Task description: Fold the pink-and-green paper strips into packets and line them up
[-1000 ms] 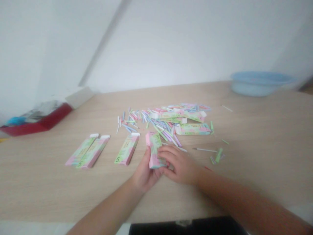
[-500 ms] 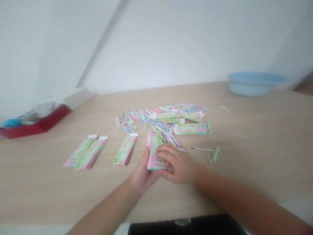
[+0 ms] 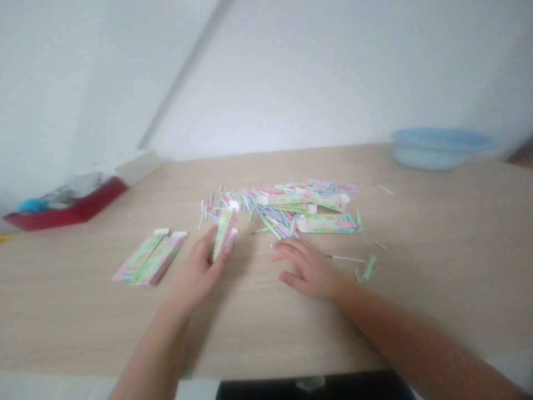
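Note:
My left hand [image 3: 199, 266] is closed on a slim pastel box [image 3: 225, 228] with pink and green print, held tilted up with a white flap at its far end. The edge of another such box [image 3: 233, 238] shows just behind it, mostly hidden by the hand and the held box. My right hand [image 3: 308, 269] hovers low over the table with its fingers spread. By its fingertips lies a pink stick [image 3: 278, 257], partly covered; I cannot tell whether the fingers touch it. Past both hands is a heap of pastel sticks [image 3: 277, 219].
Two boxes [image 3: 156, 261] lie side by side at left. Several more boxes [image 3: 327, 223] rest on or beside the heap. Right of my hand are a thin white stick [image 3: 347, 259] and green scraps [image 3: 369, 268]. A blue basin [image 3: 437, 150] and a red tray [image 3: 79, 210] stand farther back.
My left hand has carried the box leftward, over the box lying there. My right hand has let go of it and moved slightly right, its fingers now apart.

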